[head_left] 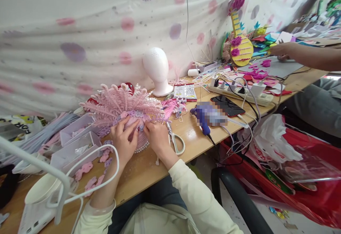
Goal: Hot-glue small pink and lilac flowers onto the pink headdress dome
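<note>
A pink headdress (119, 102) of fuzzy pipe cleaners, with purple flowers and pearl beads along its front, rests on the wooden table before me. My left hand (124, 138) grips its front band, fingers bent over the flowers. Just beside it, my right hand (158, 136) is closed in a pinch at the same band; its fingertips are partly hidden, so any small piece between them cannot be made out. Scissors (178, 142) with white-green handles lie right of my right hand. Behind the headdress stands a white foam head (157, 68).
At left are lilac trays (76, 152), pink flower pieces (90, 184) and a white lamp arm (60, 173). To the right lie a purple glue gun (204, 122), a phone (227, 106) and a power strip (239, 93) with cables. Another person's arm (306, 54) reaches in at far right.
</note>
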{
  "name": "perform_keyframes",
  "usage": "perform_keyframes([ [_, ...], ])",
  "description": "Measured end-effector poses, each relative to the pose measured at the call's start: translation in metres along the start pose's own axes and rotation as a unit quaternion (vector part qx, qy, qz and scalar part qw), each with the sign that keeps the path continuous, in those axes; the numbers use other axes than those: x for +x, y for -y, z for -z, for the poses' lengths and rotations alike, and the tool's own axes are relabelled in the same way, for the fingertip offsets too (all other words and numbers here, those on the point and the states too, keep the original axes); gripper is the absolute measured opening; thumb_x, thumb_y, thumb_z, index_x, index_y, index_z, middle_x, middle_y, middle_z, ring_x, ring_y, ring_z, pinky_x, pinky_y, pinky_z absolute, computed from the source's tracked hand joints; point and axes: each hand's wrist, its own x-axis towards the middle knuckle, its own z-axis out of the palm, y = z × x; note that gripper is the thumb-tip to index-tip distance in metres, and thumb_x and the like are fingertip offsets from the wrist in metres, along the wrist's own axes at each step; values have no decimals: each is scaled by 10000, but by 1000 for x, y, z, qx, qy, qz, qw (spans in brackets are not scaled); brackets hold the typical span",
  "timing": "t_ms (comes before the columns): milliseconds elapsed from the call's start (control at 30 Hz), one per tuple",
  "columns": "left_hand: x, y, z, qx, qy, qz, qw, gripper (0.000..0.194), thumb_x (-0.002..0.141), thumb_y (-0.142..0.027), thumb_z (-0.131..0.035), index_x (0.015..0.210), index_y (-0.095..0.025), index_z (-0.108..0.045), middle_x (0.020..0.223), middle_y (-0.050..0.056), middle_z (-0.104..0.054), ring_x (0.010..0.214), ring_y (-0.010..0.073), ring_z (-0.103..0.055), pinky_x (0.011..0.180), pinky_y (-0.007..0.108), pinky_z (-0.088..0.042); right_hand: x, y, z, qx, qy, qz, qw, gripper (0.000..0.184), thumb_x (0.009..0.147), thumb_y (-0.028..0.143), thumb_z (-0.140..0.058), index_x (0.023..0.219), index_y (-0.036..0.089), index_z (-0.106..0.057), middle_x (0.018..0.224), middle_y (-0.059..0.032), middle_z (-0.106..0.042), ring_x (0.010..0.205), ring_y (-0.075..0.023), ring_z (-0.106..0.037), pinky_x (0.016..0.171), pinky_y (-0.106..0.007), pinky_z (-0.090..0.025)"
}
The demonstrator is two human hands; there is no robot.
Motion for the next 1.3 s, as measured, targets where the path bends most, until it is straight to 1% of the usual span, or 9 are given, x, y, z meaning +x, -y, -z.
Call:
perform_keyframes([
  [133, 0, 0, 0, -4, -5, -10, 1000, 312, 937, -282, -531, 1162, -227, -741, 1264, 137, -638, 1190, 317, -569, 1017, 480, -408, -2, -3, 5, -4, 23, 37, 999, 306, 1020, 192, -432, 1110, 159, -723, 1025, -147, -747, 923, -254, -710, 734, -294, -461],
  [233, -1, 1, 0, 8, -2, -7, 1000, 318, 940, -297, -530, 1172, -230, -737, 1284, 138, -633, 1191, 324, -562, 1014, 484, -405, -11, -6, 7, -1, 28, 52, 998, 358, 1012, 197, -424, 1277, 158, -661, 1075, -153, -739, 956, -263, -708, 750, -307, -483],
  [333, -1, 1, 1, 15, 0, -15, 1000, 320, 944, -299, -525, 1176, -231, -735, 1291, 136, -632, 1183, 322, -566, 1015, 482, -404, -22, -8, 7, 33, 8, 34, 999, 436, 998, 219, -428, 1404, 191, -586, 1077, -130, -750, 949, -259, -717, 771, -315, -494],
  [433, -1, 2, 1, 22, -11, -30, 999, 322, 949, -296, -520, 1174, -216, -736, 1290, 151, -632, 1191, 330, -568, 1003, 486, -414, -27, -7, 7, 88, -17, -4, 996, 451, 977, 202, -434, 1394, 231, -606, 1075, -99, -769, 967, -247, -726, 797, -304, -492],
  [533, -1, 2, 1, 30, -15, -38, 999, 308, 949, -285, -521, 1162, -222, -735, 1287, 142, -638, 1197, 312, -583, 1000, 467, -423, -25, -3, 6, 112, -3, -24, 993, 474, 964, 199, -433, 1407, 246, -596, 1023, -99, -788, 923, -254, -742, 761, -306, -496],
  [867, -1, 5, 2, 36, -14, -61, 997, 313, 948, -266, -519, 1175, -190, -720, 1294, 164, -631, 1201, 322, -606, 1017, 473, -419, -29, 5, -1, 109, 38, -20, 993, 565, 974, 214, -381, 1537, 205, -429, 938, -127, -789, 835, -304, -753, 687, -351, -527],
  [1067, -4, -1, 2, 35, -30, -20, 999, 324, 936, -312, -542, 1164, -187, -735, 1345, 177, -511, 1268, 351, -516, 1076, 505, -390, -32, 8, 3, 152, 34, -50, 987, 562, 966, 204, -386, 1524, 220, -452, 963, -130, -791, 841, -294, -756, 714, -350, -533],
  [1167, -5, -2, 1, 39, -31, 3, 999, 339, 926, -335, -550, 1164, -188, -742, 1263, 168, -481, 1231, 357, -496, 1077, 526, -388, -33, 10, 0, 182, 30, -46, 982, 569, 954, 205, -395, 1520, 212, -461, 967, -135, -790, 846, -297, -753, 725, -359, -533],
  [1300, -5, 0, 1, 42, -20, -3, 999, 340, 920, -328, -550, 1171, -200, -741, 1192, 155, -490, 1167, 347, -521, 1066, 534, -380, -35, 4, -5, 262, 14, -49, 964, 573, 929, 182, -414, 1492, 220, -510, 1012, -124, -788, 839, -270, -742, 743, -342, -527],
])
